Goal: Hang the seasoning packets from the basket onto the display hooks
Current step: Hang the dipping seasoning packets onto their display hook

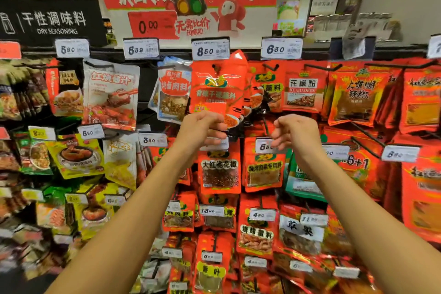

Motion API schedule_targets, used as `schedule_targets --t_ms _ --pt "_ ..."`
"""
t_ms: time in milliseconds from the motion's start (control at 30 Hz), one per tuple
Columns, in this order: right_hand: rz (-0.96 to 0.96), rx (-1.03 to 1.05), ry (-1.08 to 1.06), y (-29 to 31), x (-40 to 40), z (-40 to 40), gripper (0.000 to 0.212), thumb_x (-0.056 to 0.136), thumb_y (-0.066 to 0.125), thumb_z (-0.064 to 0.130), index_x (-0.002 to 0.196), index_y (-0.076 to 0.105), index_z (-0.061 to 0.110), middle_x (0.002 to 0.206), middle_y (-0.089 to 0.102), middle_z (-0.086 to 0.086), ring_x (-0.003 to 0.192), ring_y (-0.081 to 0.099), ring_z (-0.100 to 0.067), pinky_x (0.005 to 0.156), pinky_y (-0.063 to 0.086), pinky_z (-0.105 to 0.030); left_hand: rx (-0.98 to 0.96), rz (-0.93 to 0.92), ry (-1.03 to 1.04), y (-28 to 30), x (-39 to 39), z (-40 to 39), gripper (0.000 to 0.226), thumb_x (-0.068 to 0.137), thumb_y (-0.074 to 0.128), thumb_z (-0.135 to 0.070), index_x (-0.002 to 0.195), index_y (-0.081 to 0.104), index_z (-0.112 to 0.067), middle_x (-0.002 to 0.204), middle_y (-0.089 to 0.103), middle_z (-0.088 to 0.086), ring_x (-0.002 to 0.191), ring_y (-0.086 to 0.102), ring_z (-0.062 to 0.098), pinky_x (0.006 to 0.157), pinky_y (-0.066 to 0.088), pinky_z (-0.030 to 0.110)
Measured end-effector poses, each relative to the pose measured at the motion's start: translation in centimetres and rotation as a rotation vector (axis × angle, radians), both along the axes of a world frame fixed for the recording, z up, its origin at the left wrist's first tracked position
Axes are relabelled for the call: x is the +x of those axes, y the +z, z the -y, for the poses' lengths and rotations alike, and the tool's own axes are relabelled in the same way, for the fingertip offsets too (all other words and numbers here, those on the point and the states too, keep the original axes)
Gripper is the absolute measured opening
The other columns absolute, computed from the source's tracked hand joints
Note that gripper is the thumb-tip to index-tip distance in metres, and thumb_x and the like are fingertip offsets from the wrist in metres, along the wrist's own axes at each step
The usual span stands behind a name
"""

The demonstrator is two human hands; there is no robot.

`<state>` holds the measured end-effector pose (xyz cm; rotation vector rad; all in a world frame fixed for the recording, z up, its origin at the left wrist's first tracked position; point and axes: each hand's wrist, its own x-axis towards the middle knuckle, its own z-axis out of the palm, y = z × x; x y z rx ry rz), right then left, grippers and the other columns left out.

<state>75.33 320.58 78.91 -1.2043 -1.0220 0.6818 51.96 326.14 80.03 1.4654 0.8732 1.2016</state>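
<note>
A red seasoning packet [216, 88] hangs at the top row under the 8.50 price tag [210, 49], its hole at the hook [217, 67]. My left hand [201, 127] grips the packet's bottom edge. My right hand [294, 131] hovers just to the right with fingers loosely curled, holding nothing, in front of a lower price tag. The basket is out of view.
The display wall is packed with hanging packets: white sauce packets [111, 95] at left, red pepper-powder packets [303, 88] and chilli packets [355, 95] at right, more rows below. Black hooks stick out toward me. A red promotional sign [191, 2] tops the rack.
</note>
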Motion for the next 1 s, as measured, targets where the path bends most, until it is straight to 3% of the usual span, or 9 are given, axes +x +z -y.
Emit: schedule_targets --t_ms 267,367,500,767,933,1000 --pt "-0.013 -0.186 0.062 -7.9 8.4 6.6 0.027 0.097 0.050 0.005 0.072 0.060 0.008 0.049 0.061 -0.004 0.037 0.056 -0.016 0.035 0.040 -0.019 -0.283 0.001 0.051 -8.3 7.0 6.5 0.025 0.101 0.044 -0.011 0.085 0.063 -0.012 0.069 0.062 0.004 0.043 0.053 0.006 0.046 0.041 0.017" --pt "-0.048 -0.317 0.050 -13.4 11.5 8.7 0.027 0.097 0.052 0.005 0.072 0.062 0.006 0.050 0.061 -0.006 0.037 0.056 -0.018 0.035 0.040 -0.020 -0.400 -0.102 0.077 -12.7 9.6 8.3 0.027 0.103 0.042 -0.011 0.086 0.063 -0.013 0.070 0.063 0.002 0.045 0.056 0.005 0.049 0.045 0.019" --pt "-0.120 -0.509 0.011 -21.4 14.7 11.4 0.029 0.097 0.051 0.005 0.071 0.062 0.005 0.055 0.060 -0.014 0.039 0.055 -0.021 0.038 0.040 -0.023 -0.586 -0.162 0.096 -18.8 12.5 10.0 0.022 0.102 0.048 -0.013 0.090 0.065 -0.010 0.072 0.065 0.005 0.055 0.057 0.014 0.054 0.046 0.024" --pt "-0.227 -0.847 -0.081 -35.2 15.2 16.1 0.028 0.096 0.049 0.007 0.072 0.063 0.006 0.055 0.060 -0.013 0.042 0.053 -0.022 0.046 0.039 -0.027 -0.900 -0.255 0.067 -31.0 14.4 12.7 0.021 0.099 0.048 -0.012 0.082 0.060 -0.017 0.068 0.054 0.004 0.054 0.044 0.014 0.053 0.032 0.026" --pt "-0.289 -1.063 -0.172 -45.8 14.0 20.0 0.027 0.091 0.053 0.004 0.067 0.067 0.008 0.049 0.059 -0.008 0.040 0.053 -0.021 0.040 0.038 -0.025 -1.090 -0.421 0.077 -41.4 13.9 15.1 0.019 0.095 0.055 -0.016 0.080 0.066 -0.017 0.064 0.065 -0.001 0.058 0.058 0.016 0.059 0.047 0.025" --pt "-0.317 -1.129 -0.235 -49.7 13.5 21.3 0.034 0.090 0.054 0.004 0.059 0.066 0.013 0.052 0.059 -0.009 0.048 0.055 -0.023 0.047 0.044 -0.029 -1.170 -0.445 0.062 -45.1 13.9 16.1 0.014 0.092 0.056 -0.012 0.083 0.066 -0.014 0.070 0.063 0.004 0.059 0.054 0.018 0.053 0.045 0.023"
